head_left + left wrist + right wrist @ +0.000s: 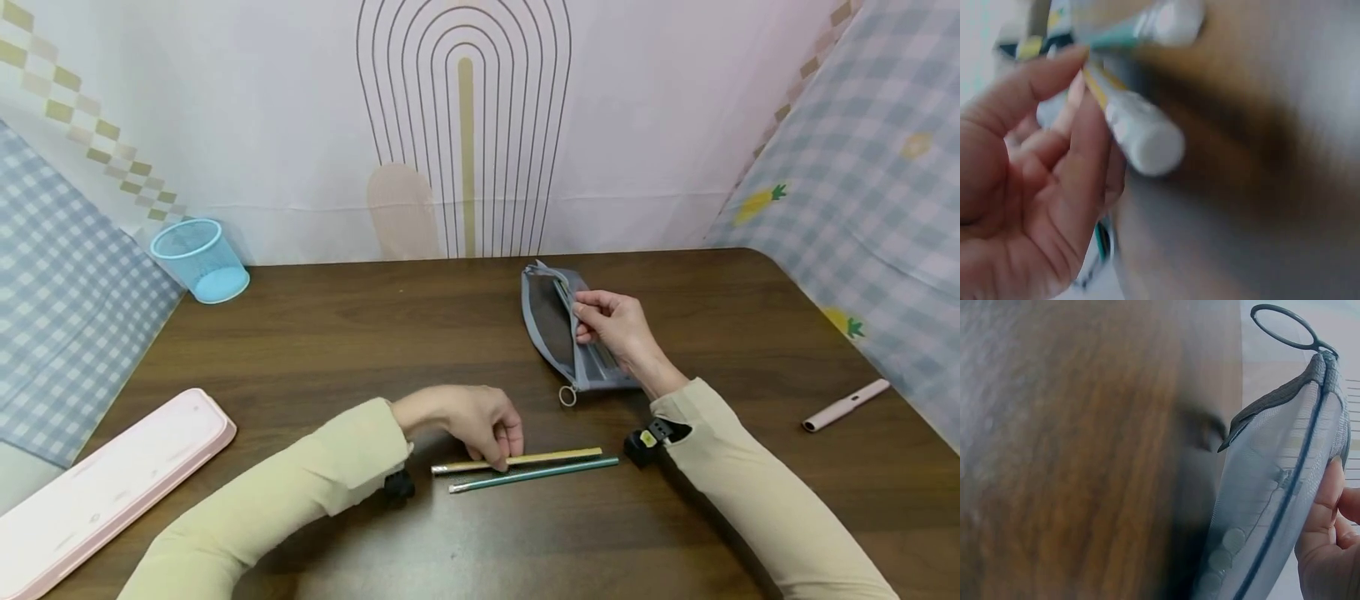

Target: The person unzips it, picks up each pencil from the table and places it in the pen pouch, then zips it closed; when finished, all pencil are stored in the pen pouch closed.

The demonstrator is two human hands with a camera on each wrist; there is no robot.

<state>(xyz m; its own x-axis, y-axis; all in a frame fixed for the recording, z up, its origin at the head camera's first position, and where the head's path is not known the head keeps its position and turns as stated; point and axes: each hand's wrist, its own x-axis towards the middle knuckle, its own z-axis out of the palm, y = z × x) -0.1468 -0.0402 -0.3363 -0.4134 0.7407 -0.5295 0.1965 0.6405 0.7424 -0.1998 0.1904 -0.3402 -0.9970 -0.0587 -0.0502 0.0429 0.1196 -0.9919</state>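
Note:
My left hand (483,421) pinches a yellow pencil (562,456) between thumb and fingers, low over the table. In the left wrist view its white eraser end (1157,147) points toward the camera. Beside it lies a teal pencil (540,474), nearly parallel. Farther back, my right hand (618,329) grips the edge of a grey mesh zip pouch (534,321), whose mouth gapes. Slim sticks show inside the pouch, and several pale round ends (1233,540) show through its mesh in the right wrist view. A ring (567,396) hangs from the zip end.
A light blue mesh cup (201,262) stands at the back left. A pink and white case (120,492) lies at the left front. Toward the right edge of the wooden table (360,333) lies a pale pink pen (846,406). Patterned cloth hangs behind and beside.

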